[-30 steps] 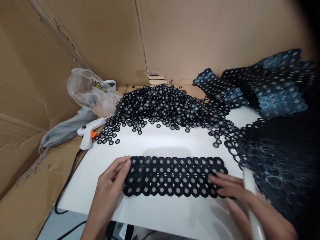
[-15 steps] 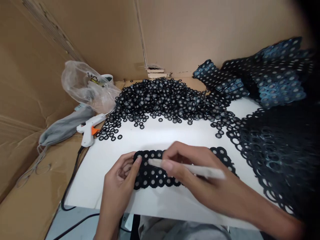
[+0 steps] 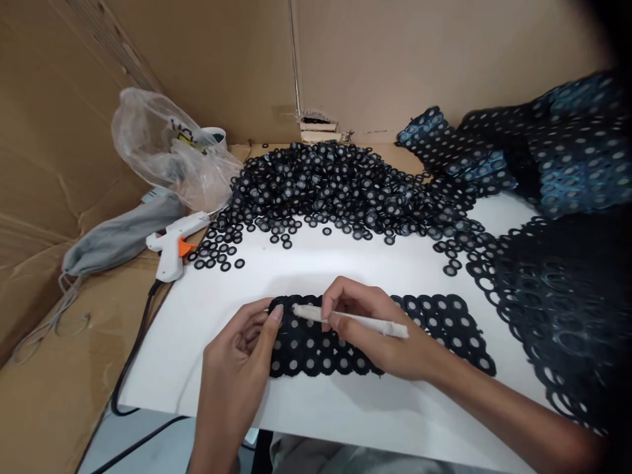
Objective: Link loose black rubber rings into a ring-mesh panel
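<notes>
A strip of joined black rings (image 3: 444, 322) with pale grey centres lies on the white board in front of me. My left hand (image 3: 241, 359) pinches its left end, thumb on top and fingers curled at the edge. In my right hand (image 3: 380, 322) is a slim white stick (image 3: 363, 321), gripped like a pen and slanting down to the left. Its blunt tip is at the strip's upper row, close to my left thumb; whether it touches cannot be made out. My right hand covers the middle of the strip.
Behind the strip spreads a heap of loose black rings (image 3: 336, 191). Large joined ring sheets (image 3: 557, 296) pile up at the right. To the left are a white glue gun (image 3: 172, 247) with an orange trigger, a grey cloth pouch (image 3: 121, 230) and a clear plastic bag (image 3: 158, 145). Cardboard walls surround the board.
The stick's tip has moved slightly up along the strip, toward its top edge. My right hand has drawn back a little, baring more of the strip's right part. The view has shifted slightly.
</notes>
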### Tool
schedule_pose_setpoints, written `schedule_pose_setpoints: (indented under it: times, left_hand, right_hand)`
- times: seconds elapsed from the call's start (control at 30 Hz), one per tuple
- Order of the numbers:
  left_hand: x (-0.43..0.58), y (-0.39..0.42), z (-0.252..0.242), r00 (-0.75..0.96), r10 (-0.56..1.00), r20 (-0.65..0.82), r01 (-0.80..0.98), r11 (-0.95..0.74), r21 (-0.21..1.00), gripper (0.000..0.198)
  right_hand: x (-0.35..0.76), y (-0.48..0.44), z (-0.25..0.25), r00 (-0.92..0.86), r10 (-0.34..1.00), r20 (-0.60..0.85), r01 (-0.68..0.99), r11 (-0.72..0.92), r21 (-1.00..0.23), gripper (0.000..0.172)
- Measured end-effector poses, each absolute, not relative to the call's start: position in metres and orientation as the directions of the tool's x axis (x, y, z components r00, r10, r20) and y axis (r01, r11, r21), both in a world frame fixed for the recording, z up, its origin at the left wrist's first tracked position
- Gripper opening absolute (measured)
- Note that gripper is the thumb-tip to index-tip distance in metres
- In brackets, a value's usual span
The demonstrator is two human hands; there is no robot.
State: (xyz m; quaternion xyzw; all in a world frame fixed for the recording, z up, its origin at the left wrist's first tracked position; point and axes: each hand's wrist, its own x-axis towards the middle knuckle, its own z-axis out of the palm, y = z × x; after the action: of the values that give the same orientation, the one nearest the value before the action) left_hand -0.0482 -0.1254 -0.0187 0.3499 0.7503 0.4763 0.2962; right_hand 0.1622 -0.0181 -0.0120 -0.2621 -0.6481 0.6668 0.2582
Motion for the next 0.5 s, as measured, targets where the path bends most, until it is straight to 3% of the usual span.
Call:
schedule_pose_setpoints:
  times: [0.23, 0.5]
  left_hand:
    - [-0.0497, -0.1275, -0.015, -0.525, 0.849, -0.067, 0.273, 0.243, 0.931, 0.04]
    - [-0.0515, -0.1246, -0.013, -0.559, 0.825, -0.082, 0.26, 0.268, 0.928, 0.046]
  right_hand:
    - [0.1579, -0.0246, -0.0131, -0.736, 0.67, 0.099, 0.052, 0.202, -0.978, 0.02]
    - [0.1616, -0.0191, -0.0122, -0.61, 0.789, -0.072, -0.095, -0.163, -0.982, 0.016]
